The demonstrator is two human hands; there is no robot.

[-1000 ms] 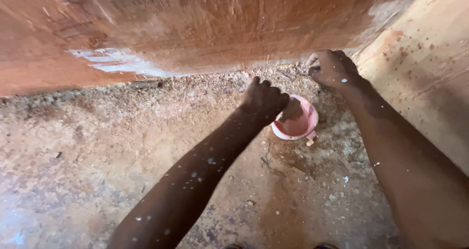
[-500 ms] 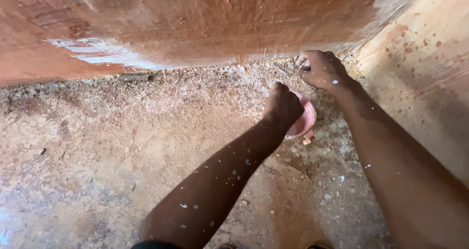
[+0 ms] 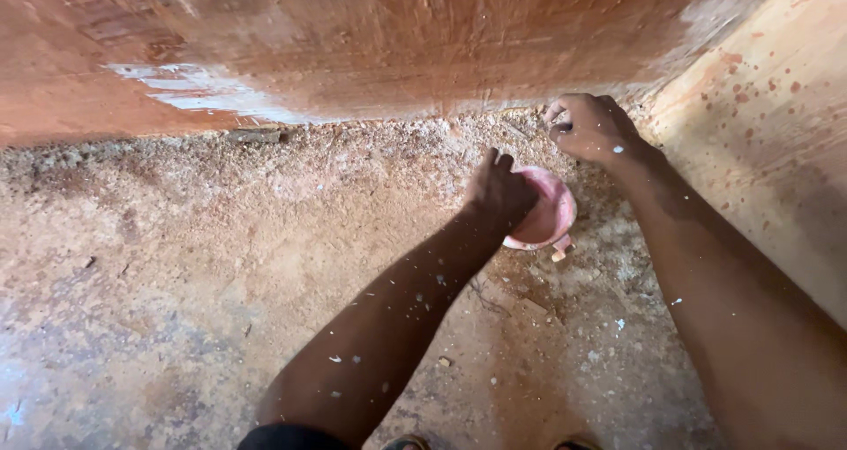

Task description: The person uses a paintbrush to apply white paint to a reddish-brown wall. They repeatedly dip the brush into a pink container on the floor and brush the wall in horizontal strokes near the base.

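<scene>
One small round pink plastic bowl (image 3: 549, 213) on dusty reddish dirt floor (image 3: 194, 273); left hand (image 3: 499, 192) gripping its rim; right hand (image 3: 589, 127) fisted by red-brown wall (image 3: 371, 44), contents unclear

We see bare floor (image 3: 176, 265) open on our left; the wall (image 3: 371, 44) ahead and the board (image 3: 768, 141) on our right block passage.

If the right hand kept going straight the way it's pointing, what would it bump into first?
Probably the reddish wall. The right hand is curled near the wall's base, above the gritty floor, pointing up and away. The pink bowl sits lower, under the left hand, out of that line. Depth is hard to judge.
</scene>
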